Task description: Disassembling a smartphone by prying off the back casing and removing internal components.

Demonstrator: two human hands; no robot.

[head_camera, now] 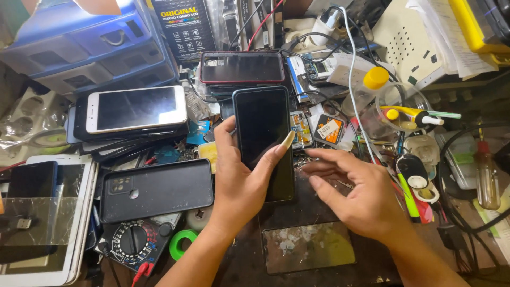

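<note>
White and flat, a large tablet with a clear glass sheet lying over it (64, 234) sits at the far left edge of the cluttered workbench (319, 266), with a dark phone resting on its upper corner. Behind it stands a blue plastic drawer cabinet (79, 42). Just right of the tablet lies a stack of phones topped by a white-framed smartphone with a dark screen (135, 109), and below that stack a black soft phone case with a camera cut-out (156, 188) lies face down. Under the case sit a dial multimeter with a red probe lead (135, 242) and a green roll of tape (183, 243).

Near the middle, the left hand (239, 180) grips a slim black smartphone with a dark blank screen (264, 141), held upright above the bench; the fingers wrap its left edge from behind and the long-nailed thumb crosses the lower right of the glass. Beyond it lies a black phone in a red-edged case (241, 67).

Right of the held phone, the right hand (356, 196) hovers open and empty, fingers loosely spread and pointing left, close to the phone's lower right edge but apart from it. Below both hands lies a worn, scratched rectangular glass plate (308, 247). Farther right are a clear bottle with a yellow cap (374, 87), a yellow glue tube with a white nozzle (414, 116) and a small brown glass bottle (486, 178).
</note>
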